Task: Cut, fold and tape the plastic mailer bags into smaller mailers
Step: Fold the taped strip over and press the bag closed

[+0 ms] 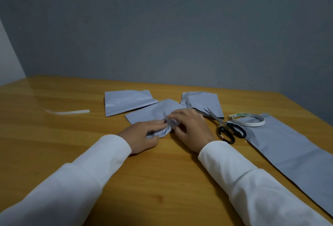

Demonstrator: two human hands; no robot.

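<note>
Far left on the table (pixel 54 153) lies a peeled white strip (pixel 72 112), then a flat folded grey piece (pixel 126 102), looking finished. In the middle, the left hand (pixel 144 134) and right hand (pixel 189 126) pinch the crumpled near edge of a mailer piece (pixel 153 112), apparently mid-fold. On the right, another cut piece (pixel 201 100), the scissors (pixel 227 127), the tape roll (pixel 247 119) and a long uncut mailer bag (pixel 288 153) wait, so plenty remains.

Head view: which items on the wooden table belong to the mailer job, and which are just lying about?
In use or needed:
- crumpled grey plastic mailer piece under both hands
- black-handled scissors
- white tape roll
- long flat grey mailer bag
- two cut grey mailer pieces

Lying about:
- white paper strip
</note>
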